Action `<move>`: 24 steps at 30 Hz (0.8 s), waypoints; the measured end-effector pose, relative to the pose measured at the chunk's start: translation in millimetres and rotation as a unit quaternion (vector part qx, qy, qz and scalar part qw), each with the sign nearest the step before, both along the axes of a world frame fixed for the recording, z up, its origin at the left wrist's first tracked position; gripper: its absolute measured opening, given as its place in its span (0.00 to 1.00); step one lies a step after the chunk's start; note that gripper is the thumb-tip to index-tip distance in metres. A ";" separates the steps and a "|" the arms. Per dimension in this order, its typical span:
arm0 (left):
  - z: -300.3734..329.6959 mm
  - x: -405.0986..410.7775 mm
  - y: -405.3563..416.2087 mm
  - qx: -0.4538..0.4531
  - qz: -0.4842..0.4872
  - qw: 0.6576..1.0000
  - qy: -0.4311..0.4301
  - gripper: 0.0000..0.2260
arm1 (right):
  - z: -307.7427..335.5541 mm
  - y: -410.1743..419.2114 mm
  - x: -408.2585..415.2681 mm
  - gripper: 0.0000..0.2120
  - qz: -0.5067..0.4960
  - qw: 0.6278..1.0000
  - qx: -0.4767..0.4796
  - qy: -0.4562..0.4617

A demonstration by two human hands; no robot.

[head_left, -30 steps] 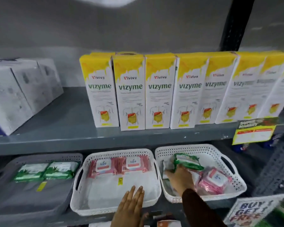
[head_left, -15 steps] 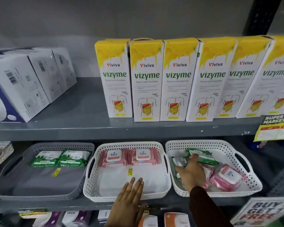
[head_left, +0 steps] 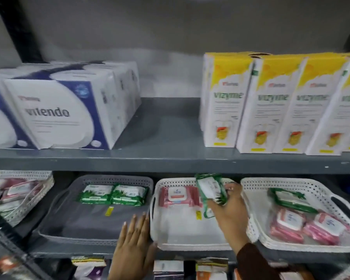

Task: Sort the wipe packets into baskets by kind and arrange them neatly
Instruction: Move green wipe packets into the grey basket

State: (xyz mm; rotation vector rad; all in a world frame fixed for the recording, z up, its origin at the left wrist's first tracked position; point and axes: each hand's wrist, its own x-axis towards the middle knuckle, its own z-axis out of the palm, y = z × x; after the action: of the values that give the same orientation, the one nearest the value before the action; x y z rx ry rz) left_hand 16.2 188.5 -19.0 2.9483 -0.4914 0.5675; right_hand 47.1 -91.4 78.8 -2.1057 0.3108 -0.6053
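Observation:
My right hand [head_left: 229, 211] holds a green wipe packet [head_left: 210, 188] upright above the middle white basket [head_left: 157, 229], which has pink packets [head_left: 177, 196] along its back. My left hand [head_left: 133, 245] lies flat, fingers apart, on the front rims where the grey basket [head_left: 55, 225] meets the middle one. Two green packets [head_left: 113, 194] lie side by side at the back of the grey basket. The right white basket [head_left: 311, 246] holds one green packet [head_left: 291, 200] and several pink packets [head_left: 309, 225].
The baskets sit on a grey metal shelf under another shelf edge [head_left: 170, 160]. Above stand white-and-blue boxes [head_left: 55, 114] and yellow-and-white cartons [head_left: 281, 106]. Another white basket [head_left: 22, 201] of packets is at far left. More packaged goods show on the shelf below.
My right hand lifted a green packet out of the right basket and carried it left over the middle basket. My left hand slid left to the grey basket's corner. The view panned left.

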 end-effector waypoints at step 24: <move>-3.2 11.9 119.5 -0.026 0.009 0.998 0.056 0.31 | -45.2 254.7 50.5 0.18 0.192 0.962 -0.123 0.151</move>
State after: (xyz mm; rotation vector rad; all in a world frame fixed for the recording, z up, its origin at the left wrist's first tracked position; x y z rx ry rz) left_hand 28.1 308.0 -22.2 2.9176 -0.4330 0.4064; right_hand 97.6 163.2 33.6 -2.4160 -0.0125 -0.0940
